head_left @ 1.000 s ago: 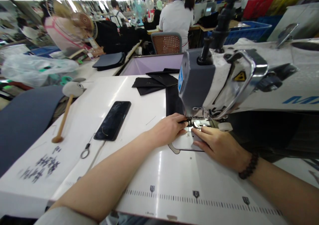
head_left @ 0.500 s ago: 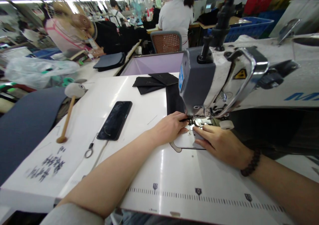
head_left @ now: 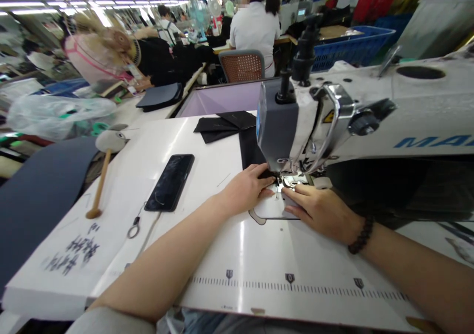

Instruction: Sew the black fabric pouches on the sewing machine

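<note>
My left hand is at the left of the presser foot of a white and grey sewing machine, its fingers closed on the edge of a black fabric piece. That fabric runs back along the machine's left side; its end under the foot is mostly hidden by my fingers. My right hand lies on the metal plate just right of the needle area, fingers stretched forward and holding nothing visible. A dark beaded bracelet circles the right wrist.
Black fabric pieces lie behind on the white table. To the left are a phone, a ring strap and a wooden-handled mallet. A ruler scale marks the front edge. Co-workers sit beyond.
The whole view has shifted slightly, with the machine now further left in the picture. Both hands keep nearly the same place beside the presser foot.
</note>
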A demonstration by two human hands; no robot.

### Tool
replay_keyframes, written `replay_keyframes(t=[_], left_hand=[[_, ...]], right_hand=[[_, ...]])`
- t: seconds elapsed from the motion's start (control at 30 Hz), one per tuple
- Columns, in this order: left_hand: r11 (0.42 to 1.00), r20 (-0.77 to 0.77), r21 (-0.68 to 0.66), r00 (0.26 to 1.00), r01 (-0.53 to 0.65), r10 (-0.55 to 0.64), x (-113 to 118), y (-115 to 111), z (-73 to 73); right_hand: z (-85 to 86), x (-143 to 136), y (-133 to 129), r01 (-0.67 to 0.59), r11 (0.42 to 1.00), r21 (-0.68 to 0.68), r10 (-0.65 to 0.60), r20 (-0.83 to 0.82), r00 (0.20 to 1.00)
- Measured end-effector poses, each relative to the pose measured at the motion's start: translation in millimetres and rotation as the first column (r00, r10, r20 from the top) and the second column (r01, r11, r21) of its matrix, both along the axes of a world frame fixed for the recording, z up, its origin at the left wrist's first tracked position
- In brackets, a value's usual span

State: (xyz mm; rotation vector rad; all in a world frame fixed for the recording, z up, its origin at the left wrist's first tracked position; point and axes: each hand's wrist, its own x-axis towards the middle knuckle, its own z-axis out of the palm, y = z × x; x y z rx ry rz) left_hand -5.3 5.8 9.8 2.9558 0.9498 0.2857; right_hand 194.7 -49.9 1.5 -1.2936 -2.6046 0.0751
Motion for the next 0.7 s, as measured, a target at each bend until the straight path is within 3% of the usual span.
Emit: replay_keyframes(t=[0.13, 0.23, 0.3, 0.47, 0.6, 0.7], left_hand=[[0.995, -0.246, 0.001, 0.965, -0.095, 0.093, 4, -33, 18.6], [1.000, -0.321, -0.004, 0.947, 0.008, -0.009, 6, -57, 25.7], [0.997, -0.313, -0.001, 0.947, 0.071, -0.068, 5, -64, 25.6], [0.995, -0.220, -0.042, 0.970, 0.094, -0.101, -1, -63, 19.3], [0.976, -0.146, -0.093, 0.967, 0.195, -0.207, 0, -62, 16.1], [0.974, -0.142, -0.093, 0.965, 0.207, -0.219, 1, -62, 15.5]], right_hand=[[1.6, 5, -3, -0.107, 0.994, 0.027, 0.108, -0.055, 0.993], [0.9, 7, -7, -0.197, 0.975, 0.099, 0.205, -0.067, 0.977], [0.9, 8, -10, -0.239, 0.959, 0.153, 0.250, -0.058, 0.966], [4.8, 5, -16, -0.293, 0.929, 0.227, 0.311, -0.047, 0.949], [6.1, 4, -17, -0.309, 0.921, 0.236, 0.327, -0.042, 0.944], [4.8, 4, -17, -0.312, 0.924, 0.222, 0.327, -0.031, 0.945]])
